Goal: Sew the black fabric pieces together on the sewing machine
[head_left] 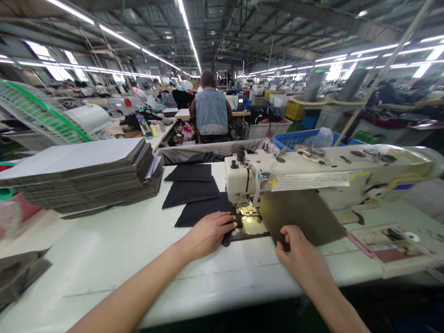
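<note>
My left hand [214, 230] lies with its fingers stretched over the near black fabric piece [201, 210], just left of the sewing machine's lit needle plate [250, 222]. Two more black pieces [189, 192] overlap behind it in a fanned row. At the right of the needle, my right hand [296, 245] is pinched at the near edge of a flat olive-brown fabric panel [305, 215]. This panel spreads under the arm of the cream sewing machine [294, 166]. The presser foot area is partly hidden by the machine head.
A tall stack of folded dark fabric [104, 185] stands at the left, beside a green-rimmed fan [45, 108]. A parts tray [391, 247] with bobbins sits at the right. Beyond the table are a blue crate [287, 138] and a seated person [211, 108] in a denim vest.
</note>
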The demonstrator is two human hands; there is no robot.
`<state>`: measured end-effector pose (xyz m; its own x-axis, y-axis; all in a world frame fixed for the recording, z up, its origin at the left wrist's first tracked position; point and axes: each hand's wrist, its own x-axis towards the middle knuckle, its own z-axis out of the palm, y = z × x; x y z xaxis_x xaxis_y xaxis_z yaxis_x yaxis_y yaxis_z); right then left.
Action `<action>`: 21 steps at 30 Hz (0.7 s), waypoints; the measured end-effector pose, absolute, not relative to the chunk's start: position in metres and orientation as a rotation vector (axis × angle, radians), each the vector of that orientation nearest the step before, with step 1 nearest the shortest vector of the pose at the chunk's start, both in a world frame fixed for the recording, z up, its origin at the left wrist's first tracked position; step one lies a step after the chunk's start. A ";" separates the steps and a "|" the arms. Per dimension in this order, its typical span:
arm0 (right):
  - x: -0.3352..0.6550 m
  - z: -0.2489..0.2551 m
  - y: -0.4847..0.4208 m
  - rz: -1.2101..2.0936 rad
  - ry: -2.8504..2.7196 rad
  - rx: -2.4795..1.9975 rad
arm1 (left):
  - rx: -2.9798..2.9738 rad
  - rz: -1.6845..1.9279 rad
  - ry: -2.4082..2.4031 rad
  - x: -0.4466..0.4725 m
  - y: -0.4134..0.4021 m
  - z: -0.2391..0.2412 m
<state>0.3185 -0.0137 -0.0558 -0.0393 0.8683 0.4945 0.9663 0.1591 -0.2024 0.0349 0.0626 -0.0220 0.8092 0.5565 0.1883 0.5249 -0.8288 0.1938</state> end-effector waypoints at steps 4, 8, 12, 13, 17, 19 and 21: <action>0.319 -0.060 -0.009 -0.196 -1.932 -1.739 | 2.861 0.403 0.831 0.036 0.074 -0.020; 0.319 -0.057 -0.006 -0.108 -1.888 -1.763 | 2.882 0.391 0.848 0.036 0.084 -0.018; 0.321 -0.041 -0.009 0.070 -1.771 -1.758 | 2.869 0.408 0.836 0.035 0.094 -0.018; 0.322 -0.036 -0.011 0.097 -1.720 -1.759 | 2.859 0.415 0.833 0.035 0.096 -0.018; 0.327 -0.011 -0.015 0.003 -1.578 -1.620 | 2.830 0.427 0.852 0.035 0.099 -0.019; 0.329 -0.002 -0.015 -0.091 -1.565 -1.477 | 2.830 0.420 0.886 0.034 0.097 -0.020; 0.329 0.003 -0.013 -0.166 -1.532 -1.395 | 2.835 0.397 0.911 0.034 0.094 -0.022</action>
